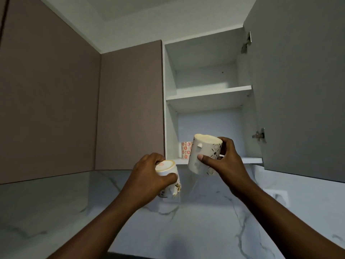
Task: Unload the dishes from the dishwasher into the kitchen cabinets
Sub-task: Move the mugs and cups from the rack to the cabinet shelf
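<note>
A marble wall [186,230] fills the lower view, running up to brown cabinet doors [56,109] on the left. To the right of them a white cabinet [170,81] stands open, its grey door [302,90] swung out to the right on two metal hinges [259,135]. Inside, an upper shelf [209,94] crosses the middle, and a bottom shelf [250,160] lies below it. A socket [278,196] sits on the wall under the door. Two bare arms reach up from the bottom edge. The right hand [228,161] grips a tall white mug [203,152], thumb on the near side and fingers curled round the far side; the mug is tilted, mouth up, just in front of the bottom shelf's edge. The left hand [149,174] wraps a smaller mug [169,177], held base up below and left of the shelf, against the marble, its flower print showing under the thumb. A small flowered cup [186,149] stands upright at the back left of the bottom shelf, partly hidden by the tall mug.
</note>
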Demonstrator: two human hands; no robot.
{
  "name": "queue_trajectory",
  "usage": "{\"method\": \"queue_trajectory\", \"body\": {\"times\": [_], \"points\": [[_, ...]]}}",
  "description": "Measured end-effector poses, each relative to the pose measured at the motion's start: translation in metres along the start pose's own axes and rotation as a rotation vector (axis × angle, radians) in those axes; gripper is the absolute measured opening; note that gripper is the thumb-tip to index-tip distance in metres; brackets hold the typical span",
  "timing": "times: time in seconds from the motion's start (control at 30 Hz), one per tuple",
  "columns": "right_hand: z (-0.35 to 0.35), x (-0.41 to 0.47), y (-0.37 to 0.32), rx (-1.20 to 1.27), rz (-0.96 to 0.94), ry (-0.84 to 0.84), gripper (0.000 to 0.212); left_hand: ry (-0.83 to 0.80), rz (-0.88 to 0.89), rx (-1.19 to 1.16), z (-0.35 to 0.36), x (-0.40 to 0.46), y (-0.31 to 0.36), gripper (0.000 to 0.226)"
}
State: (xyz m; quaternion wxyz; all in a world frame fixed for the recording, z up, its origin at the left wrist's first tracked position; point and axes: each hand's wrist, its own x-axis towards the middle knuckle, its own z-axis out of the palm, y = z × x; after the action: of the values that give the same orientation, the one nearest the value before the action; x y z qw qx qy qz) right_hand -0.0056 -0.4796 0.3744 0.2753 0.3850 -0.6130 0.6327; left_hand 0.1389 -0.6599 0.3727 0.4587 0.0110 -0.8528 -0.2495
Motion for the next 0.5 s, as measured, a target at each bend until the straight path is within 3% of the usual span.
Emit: {"method": "queue_trajectory", "body": {"times": [0.2,0.5], "points": [[0.053,0.077,0.044,-0.122,0.001,0.043,0.067,-0.007,0.047,-0.057,0.011,0.049,-0.056,0.042],[0.098,0.161,0.129,-0.259,0.139,-0.047,0.075,-0.004,0.047,-0.019,0.029,0.092,-0.101,0.044]]}}
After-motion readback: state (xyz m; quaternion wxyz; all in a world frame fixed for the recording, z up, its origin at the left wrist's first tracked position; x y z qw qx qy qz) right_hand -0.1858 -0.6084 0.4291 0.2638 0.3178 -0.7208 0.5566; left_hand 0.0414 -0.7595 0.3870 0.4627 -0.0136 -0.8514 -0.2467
